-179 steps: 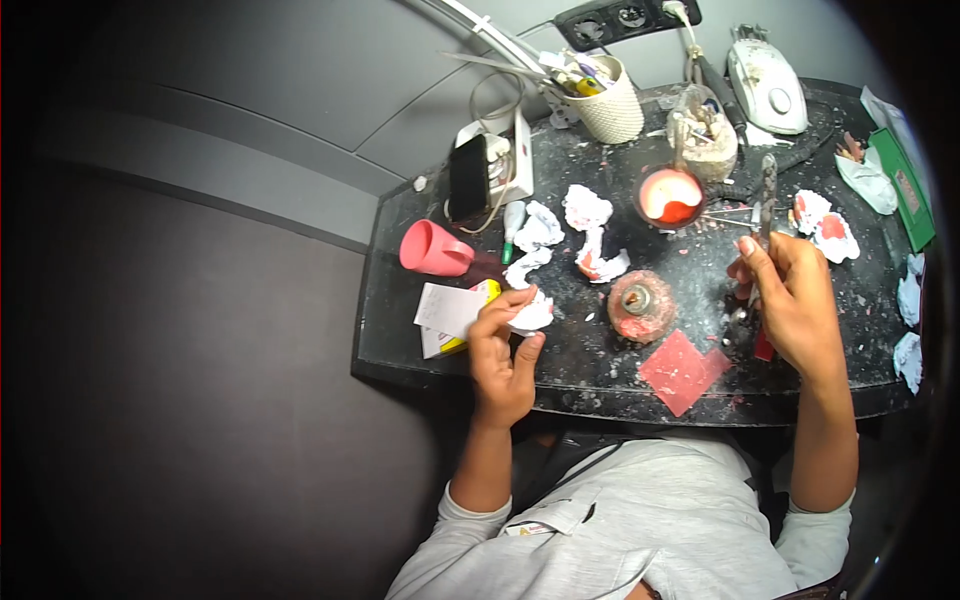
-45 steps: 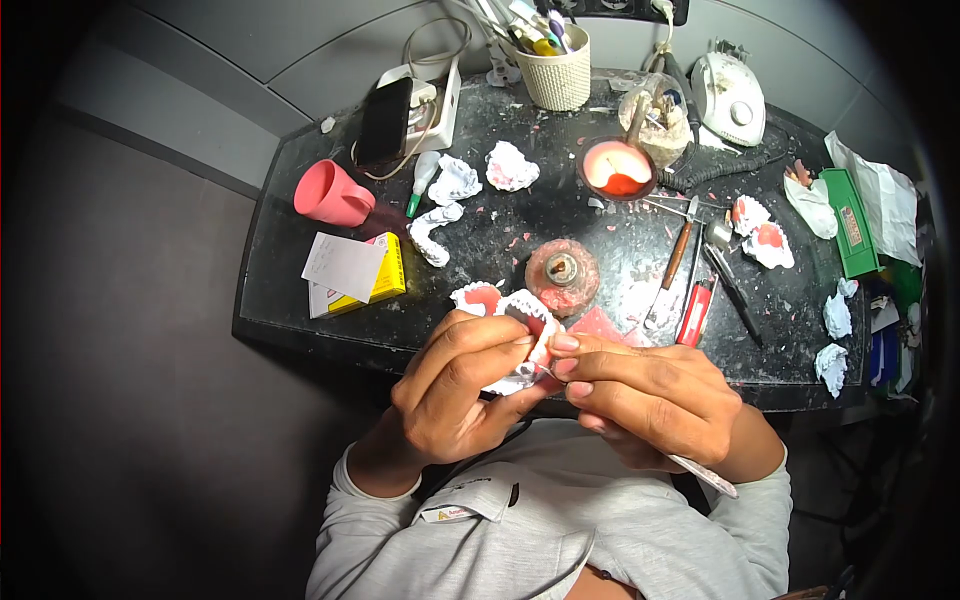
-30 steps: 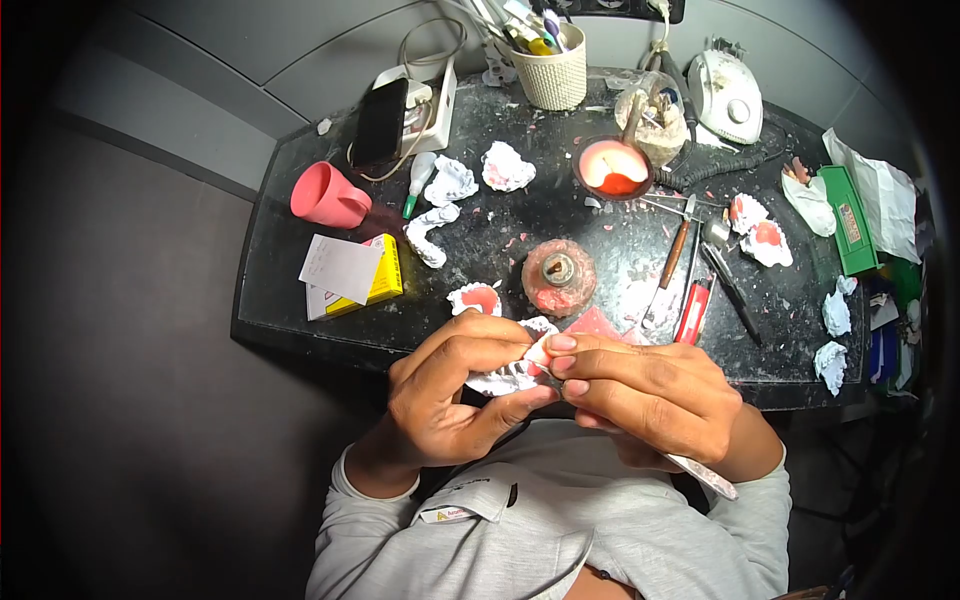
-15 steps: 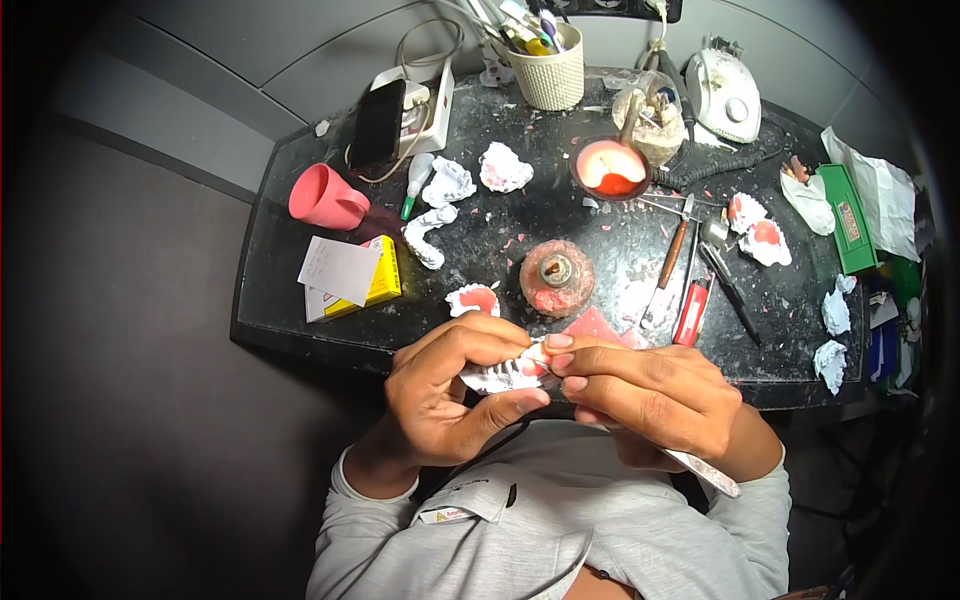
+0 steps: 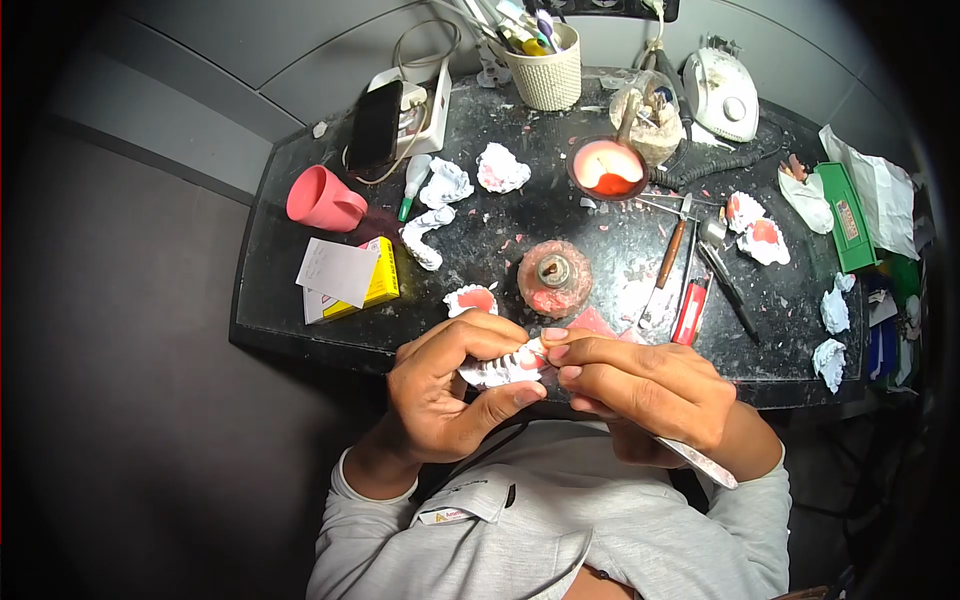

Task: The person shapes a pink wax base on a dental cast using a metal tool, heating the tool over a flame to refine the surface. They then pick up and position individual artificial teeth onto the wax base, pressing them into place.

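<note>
My left hand (image 5: 450, 390) is closed around a white plaster dental cast (image 5: 485, 374) with a row of teeth and a pink-red wax patch. My right hand (image 5: 650, 395) has its thumb and fingertips pressed together at the right end of the cast, touching it. In that same hand lies a wax knife (image 5: 705, 463); its flat, stained metal end sticks out below the palm, and the rest is hidden by the fingers. Just beyond the hands are a wax-stained spirit burner (image 5: 555, 281), a pink wax sheet (image 5: 597, 322) and another cast with red wax (image 5: 470, 299).
A pan of melted red wax (image 5: 609, 170) stands behind the burner. To the right lie a wooden-handled knife (image 5: 672, 255), a red lighter (image 5: 690, 314) and a black pen-like tool (image 5: 730, 288). At left are a pink mug (image 5: 325, 198) and a yellow box (image 5: 382, 280).
Both hands stay at the cast with nearly the same grip. The right fingertips have shifted slightly, and the whole view has moved a few pixels.
</note>
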Tool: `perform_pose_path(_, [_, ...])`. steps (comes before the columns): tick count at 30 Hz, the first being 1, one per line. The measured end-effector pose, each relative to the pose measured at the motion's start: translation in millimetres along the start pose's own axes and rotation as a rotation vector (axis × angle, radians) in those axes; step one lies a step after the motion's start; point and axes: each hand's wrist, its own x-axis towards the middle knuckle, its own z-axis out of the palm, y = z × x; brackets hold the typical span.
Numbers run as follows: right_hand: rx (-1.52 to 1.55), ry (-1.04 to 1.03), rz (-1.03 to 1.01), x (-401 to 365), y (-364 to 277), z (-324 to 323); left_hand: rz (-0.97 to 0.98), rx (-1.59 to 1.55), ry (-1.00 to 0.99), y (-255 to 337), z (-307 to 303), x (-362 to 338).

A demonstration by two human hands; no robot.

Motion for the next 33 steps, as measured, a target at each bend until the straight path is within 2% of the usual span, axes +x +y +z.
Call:
perform_pose_path(6, [0.017,0.007,0.107,-6,-2,2,-0.010,0.046,-0.010,-2,0,-1])
perform_pose_path(8, [0.004,0.000,0.127,-6,-2,1,0.049,0.092,0.000,-2,2,1])
perform_pose_path(11, [-0.053,0.087,0.117,-10,5,0,0.152,0.214,-0.016,-5,0,4])
perform_pose_path(13, [0.112,0.259,0.155,-15,9,2,0.162,0.230,0.000,-7,0,4])
perform_pose_path(14, [0.147,0.279,0.165,-17,9,4,0.172,0.245,0.012,-8,0,3])
perform_pose_path(15, [0.148,0.278,0.164,-16,8,3,0.172,0.246,0.013,-9,1,3])
perform_pose_path(17, [0.017,0.086,0.154,-14,4,-2,0.199,0.230,0.028,-10,2,3])
perform_pose_path(22, [-0.110,0.093,0.021,-19,9,9,0.143,0.220,0.065,-8,8,0])
perform_pose_path(33, [-0.004,0.031,0.070,-12,3,5,0.208,0.318,0.042,-11,4,2])
